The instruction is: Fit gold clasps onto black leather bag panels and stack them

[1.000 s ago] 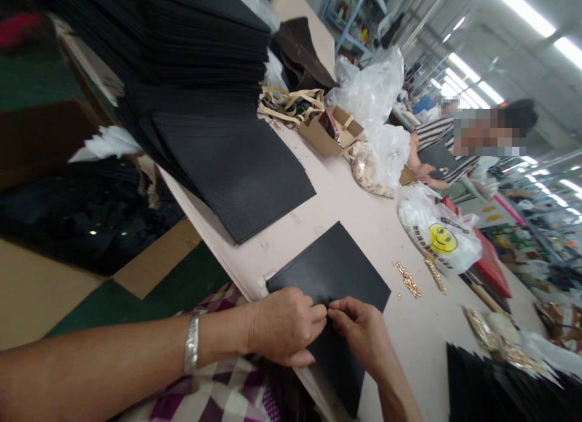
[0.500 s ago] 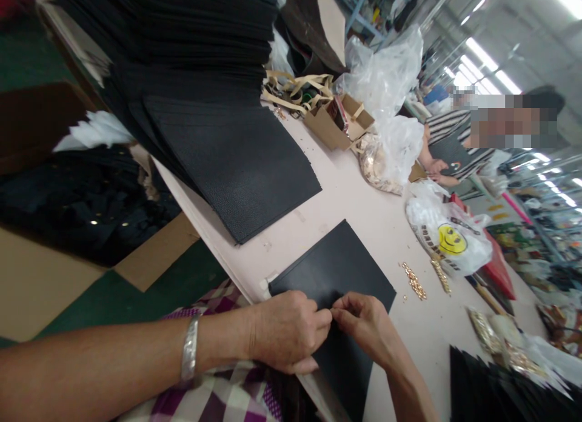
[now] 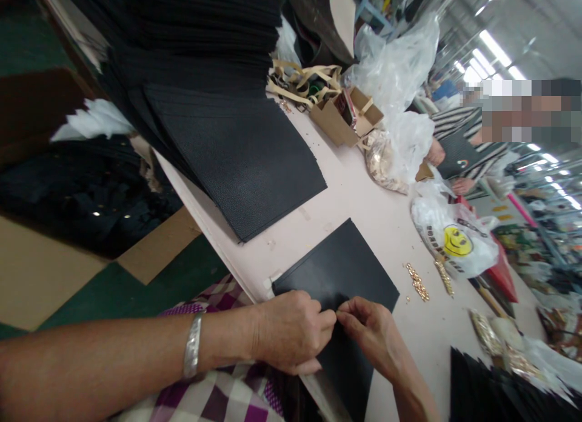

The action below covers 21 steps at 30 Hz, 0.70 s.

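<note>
A black leather-like panel lies on the pale table by its near edge. Over its middle, my left hand, with a silver bracelet on the wrist, is closed with its fingers curled. Thumb and forefinger of my right hand pinch together, right against the left fingertips. Whatever sits between the fingertips is too small and hidden to make out. To the right of the panel is a scatter of small gold-coloured metal pieces, with a gold cluster beside it.
A tall stack of black panels fills the upper left of the table. Farther back are a small cardboard box and a smiley plastic bag. More black pieces lie lower right. Across the table is a person in striped sleeves.
The view has shifted slightly. My hands keep almost the same pose, fingertips together over the panel. Across the table, the other person's hands have moved apart.
</note>
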Motion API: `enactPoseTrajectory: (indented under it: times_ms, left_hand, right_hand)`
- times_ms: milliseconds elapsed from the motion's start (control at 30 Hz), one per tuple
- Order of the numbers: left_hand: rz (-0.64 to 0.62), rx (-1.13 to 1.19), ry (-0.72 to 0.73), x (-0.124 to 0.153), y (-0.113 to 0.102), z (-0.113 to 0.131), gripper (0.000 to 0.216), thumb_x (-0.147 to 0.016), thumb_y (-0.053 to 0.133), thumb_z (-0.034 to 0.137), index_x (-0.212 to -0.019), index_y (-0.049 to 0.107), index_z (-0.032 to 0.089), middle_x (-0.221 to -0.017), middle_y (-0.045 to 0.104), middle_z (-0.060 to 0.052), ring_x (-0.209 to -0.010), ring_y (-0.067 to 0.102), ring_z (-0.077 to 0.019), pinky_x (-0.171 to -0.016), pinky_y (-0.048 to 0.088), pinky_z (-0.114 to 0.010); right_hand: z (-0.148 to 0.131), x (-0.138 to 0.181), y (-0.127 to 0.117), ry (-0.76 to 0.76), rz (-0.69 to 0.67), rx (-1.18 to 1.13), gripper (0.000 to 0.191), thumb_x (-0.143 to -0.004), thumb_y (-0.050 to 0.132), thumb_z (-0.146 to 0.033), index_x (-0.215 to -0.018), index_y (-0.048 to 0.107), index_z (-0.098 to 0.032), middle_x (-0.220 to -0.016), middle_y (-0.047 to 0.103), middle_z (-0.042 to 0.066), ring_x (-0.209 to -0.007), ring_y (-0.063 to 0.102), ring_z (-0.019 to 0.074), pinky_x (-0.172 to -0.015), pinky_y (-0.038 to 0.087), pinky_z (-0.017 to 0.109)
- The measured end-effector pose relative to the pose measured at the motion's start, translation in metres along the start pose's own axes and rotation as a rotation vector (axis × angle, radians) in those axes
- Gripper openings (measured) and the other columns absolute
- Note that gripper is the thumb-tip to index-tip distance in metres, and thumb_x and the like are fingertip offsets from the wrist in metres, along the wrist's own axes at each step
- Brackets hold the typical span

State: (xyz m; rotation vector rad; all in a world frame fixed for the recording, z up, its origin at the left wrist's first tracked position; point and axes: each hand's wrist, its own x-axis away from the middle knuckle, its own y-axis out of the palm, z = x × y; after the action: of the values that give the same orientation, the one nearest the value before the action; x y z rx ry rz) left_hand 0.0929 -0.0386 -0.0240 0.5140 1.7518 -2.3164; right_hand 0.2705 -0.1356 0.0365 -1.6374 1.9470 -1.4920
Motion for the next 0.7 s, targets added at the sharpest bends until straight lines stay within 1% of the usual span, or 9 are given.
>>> enactPoseTrajectory:
  times_ms: [133,200,300,433,533,700]
  left_hand:
    - [0.003,-0.006,0.007,0.000,0.001,-0.001,0.040,-0.084,0.064,0.053,-0.095,0.065,0.014,-0.086,0.059,-0.003,-0.063,0.055,-0.0206,-0.047,0.040,-0.039]
    - [0.010,-0.005,0.006,0.000,0.001,-0.001,0.040,-0.084,0.066,0.052,-0.094,0.065,0.014,-0.086,0.059,-0.004,-0.063,0.055,-0.0204,-0.048,0.040,-0.038]
    - [0.017,-0.006,0.004,0.000,0.001,-0.001,0.039,-0.084,0.065,0.052,-0.093,0.064,0.014,-0.086,0.059,-0.003,-0.063,0.055,-0.0199,-0.048,0.039,-0.038]
    - [0.010,-0.007,0.002,0.000,0.000,0.000,0.038,-0.086,0.062,0.052,-0.094,0.064,0.015,-0.086,0.058,-0.003,-0.063,0.055,-0.0197,-0.048,0.038,-0.038]
    - [-0.015,0.003,0.004,0.000,0.000,0.000,0.036,-0.086,0.063,0.050,-0.095,0.063,0.015,-0.087,0.059,-0.003,-0.064,0.055,-0.0202,-0.049,0.037,-0.038]
    - [-0.053,0.018,-0.010,-0.002,0.001,-0.004,0.034,-0.086,0.065,0.042,-0.106,0.061,0.014,-0.093,0.061,-0.004,-0.071,0.057,-0.0225,-0.053,0.040,-0.039]
  right_hand:
    - [0.000,0.001,0.001,-0.032,0.017,0.000,0.021,-0.085,0.057,-0.033,-0.073,0.069,-0.020,-0.067,0.063,-0.001,-0.065,0.054,0.0153,-0.061,0.038,0.026]
    - [0.000,0.000,0.002,-0.015,0.028,0.014,0.021,-0.085,0.056,-0.032,-0.072,0.068,-0.020,-0.066,0.063,-0.001,-0.064,0.054,0.0151,-0.060,0.038,0.026]
    - [0.002,-0.004,0.004,0.042,0.008,-0.013,0.019,-0.083,0.056,-0.032,-0.072,0.067,-0.019,-0.062,0.061,0.000,-0.059,0.054,0.0147,-0.055,0.039,0.025]
    - [0.006,-0.010,0.004,0.135,-0.066,-0.194,0.016,-0.079,0.059,-0.034,-0.073,0.059,-0.019,-0.055,0.060,-0.002,-0.051,0.056,0.0142,-0.050,0.044,0.025]
    - [0.006,-0.016,0.002,0.192,-0.101,-0.301,0.016,-0.075,0.063,-0.033,-0.072,0.054,-0.020,-0.050,0.058,-0.004,-0.045,0.055,0.0127,-0.046,0.045,0.023]
    - [0.000,-0.027,-0.002,0.272,-0.146,-0.260,0.010,-0.071,0.064,-0.023,-0.069,0.055,-0.019,-0.045,0.056,-0.004,-0.040,0.054,0.0119,-0.040,0.041,0.020]
